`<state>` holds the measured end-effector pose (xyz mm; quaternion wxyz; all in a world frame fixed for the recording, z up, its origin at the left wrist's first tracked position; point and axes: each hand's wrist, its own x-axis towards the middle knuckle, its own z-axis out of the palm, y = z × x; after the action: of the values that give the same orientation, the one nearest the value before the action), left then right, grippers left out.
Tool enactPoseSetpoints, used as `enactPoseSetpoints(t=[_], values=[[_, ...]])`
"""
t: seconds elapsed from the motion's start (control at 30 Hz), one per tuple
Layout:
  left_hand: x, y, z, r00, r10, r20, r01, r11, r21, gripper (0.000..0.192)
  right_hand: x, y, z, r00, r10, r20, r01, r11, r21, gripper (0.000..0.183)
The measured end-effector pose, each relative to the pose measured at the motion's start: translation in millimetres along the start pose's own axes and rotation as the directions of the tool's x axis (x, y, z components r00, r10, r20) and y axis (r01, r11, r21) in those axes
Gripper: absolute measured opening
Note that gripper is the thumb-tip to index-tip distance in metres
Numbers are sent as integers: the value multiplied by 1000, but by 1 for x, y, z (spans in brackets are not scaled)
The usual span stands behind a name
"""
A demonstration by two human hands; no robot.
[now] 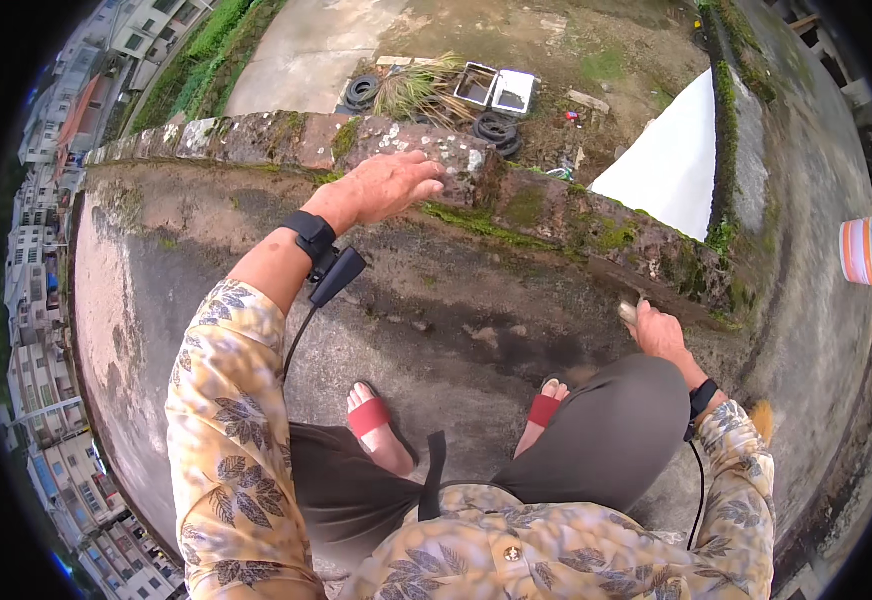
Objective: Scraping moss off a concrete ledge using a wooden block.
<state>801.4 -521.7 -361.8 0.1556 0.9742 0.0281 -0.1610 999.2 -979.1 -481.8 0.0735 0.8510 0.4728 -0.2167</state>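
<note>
My left hand (pixel 379 187) rests palm down on the rough, mossy top of a low wall (pixel 278 142), with nothing seen in it. My right hand (pixel 657 330), lower and to the right, is closed around a pale handle (pixel 628 311) close to the near face of the wall. A long, flat, brown blade-like strip (pixel 649 289) runs along the wall just above that hand; whether it joins the handle cannot be told. Both wrists wear black straps with cables. Green moss (pixel 481 221) grows along the wall's edge.
Beyond the wall lie tyres (pixel 496 129), dry fronds (pixel 413 90), white boxes (pixel 513 91) and a white sheet (pixel 668 157). A striped tub (pixel 865 251) is at far right. The concrete floor (pixel 466 405) carries my sandalled feet. Buildings (pixel 45 360) stand far off left.
</note>
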Motion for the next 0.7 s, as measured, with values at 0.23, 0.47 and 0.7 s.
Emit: enactPoseSetpoints(t=[0.23, 0.47, 0.7], values=[[-209, -47, 27, 934, -331, 134, 317, 941, 119, 25, -26, 1, 21, 973, -52, 225, -83, 829, 552, 47], [-340, -21, 185, 655, -529, 540, 632, 775, -7, 30, -31, -48, -54, 961, -48, 272, -9, 979, 205, 50], [-352, -16, 266, 651, -514, 558, 634, 773, -27, 48, 41, -139, -193, 865, -452, 216, 488, 859, -155, 39]])
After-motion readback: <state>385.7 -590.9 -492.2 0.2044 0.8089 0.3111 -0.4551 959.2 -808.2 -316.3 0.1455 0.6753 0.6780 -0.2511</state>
